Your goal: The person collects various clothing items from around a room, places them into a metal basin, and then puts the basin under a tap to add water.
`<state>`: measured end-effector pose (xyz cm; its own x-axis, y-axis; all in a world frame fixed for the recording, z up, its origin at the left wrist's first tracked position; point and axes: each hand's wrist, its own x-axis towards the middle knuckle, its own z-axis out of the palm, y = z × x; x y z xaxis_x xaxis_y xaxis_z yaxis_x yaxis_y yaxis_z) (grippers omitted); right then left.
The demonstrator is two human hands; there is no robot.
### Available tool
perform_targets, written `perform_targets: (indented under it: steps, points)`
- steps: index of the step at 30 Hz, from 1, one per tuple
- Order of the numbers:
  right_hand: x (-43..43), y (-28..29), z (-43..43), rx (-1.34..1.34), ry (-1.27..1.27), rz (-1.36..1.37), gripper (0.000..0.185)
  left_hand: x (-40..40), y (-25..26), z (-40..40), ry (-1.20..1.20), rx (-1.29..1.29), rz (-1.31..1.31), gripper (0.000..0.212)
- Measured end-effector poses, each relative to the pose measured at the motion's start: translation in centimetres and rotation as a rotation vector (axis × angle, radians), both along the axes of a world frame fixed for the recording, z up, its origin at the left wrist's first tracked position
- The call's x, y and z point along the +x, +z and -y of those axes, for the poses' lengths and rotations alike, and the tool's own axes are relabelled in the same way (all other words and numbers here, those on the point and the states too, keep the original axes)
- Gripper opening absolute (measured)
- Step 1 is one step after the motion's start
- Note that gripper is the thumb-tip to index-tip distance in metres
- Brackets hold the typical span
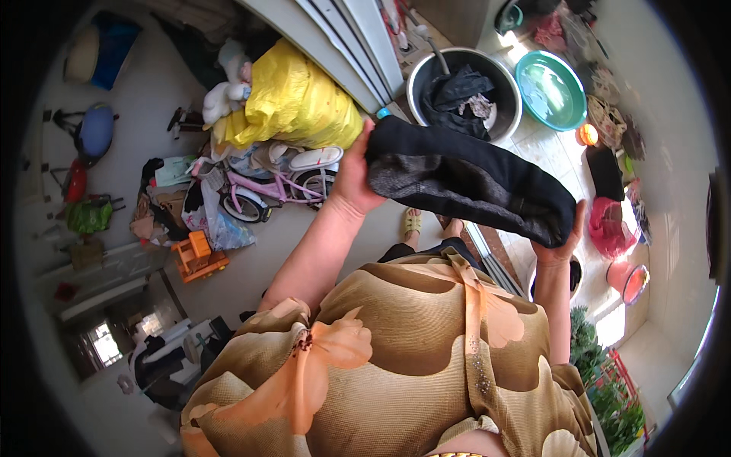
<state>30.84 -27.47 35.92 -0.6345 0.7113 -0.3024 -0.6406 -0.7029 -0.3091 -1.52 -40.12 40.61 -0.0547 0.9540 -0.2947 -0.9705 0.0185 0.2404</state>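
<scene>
A black cloth garment (480, 154) with a fuzzy grey inner side is stretched wide between my two hands. At its left end, my left hand (358, 174) grips the edge. My right hand (562, 243) holds the opposite end, its fingers partly hidden by the cloth. Beyond the garment stands a large metal-rimmed tub (517, 108) with dark wet-looking cloth (457, 94) inside and a grey hose over its rim. To the right of that tub sits a teal basin (581, 94) with water in it.
Left of me are a yellow plastic bag (302, 94), a pink child's bicycle (274, 185) and an orange toy truck (197, 257). A door track (491, 257) crosses the floor by my feet. On the right lie a pink bag (612, 228), a pink bucket (628, 280) and green plants (608, 394).
</scene>
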Motion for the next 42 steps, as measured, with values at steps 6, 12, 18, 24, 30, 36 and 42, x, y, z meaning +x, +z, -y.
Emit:
perform_targets:
  steps: [6, 12, 18, 24, 30, 36, 42]
  points:
    - [-4.3, 3.3, -0.4, 0.233, 0.202, -0.066, 0.064, -1.4, 1.2, 3.3, 0.084, -0.060, -0.366, 0.037]
    - [-11.1, 5.8, 0.8, 0.247, 0.459, -0.226, 0.064, -1.8, -0.3, 9.7, 0.243, -0.086, -0.683, 0.046]
    - [-14.9, 9.6, 1.9, 0.294, 0.588, -0.320, 0.070, -2.9, -3.0, 15.2, 0.177, -0.201, -0.630, 0.055]
    - [-16.9, 15.5, 4.7, 0.434, 0.589, -0.358, 0.076, -2.6, -8.7, 18.9, -0.142, -0.354, -1.208, 0.098]
    - [-21.9, 17.2, 9.5, 0.221, 0.558, -0.285, 0.072, -2.4, -4.1, 10.8, 0.219, 0.175, -2.124, 0.090]
    - [-26.1, 15.7, 7.9, 0.016, 0.664, -0.384, 0.048, 3.0, -3.7, 5.1, 0.127, 0.199, -1.852, 0.070]
    - [-17.6, 7.1, 3.6, 0.614, 0.396, 0.569, 0.024, 1.6, -4.5, 4.7, -0.101, 0.095, -2.073, 0.050]
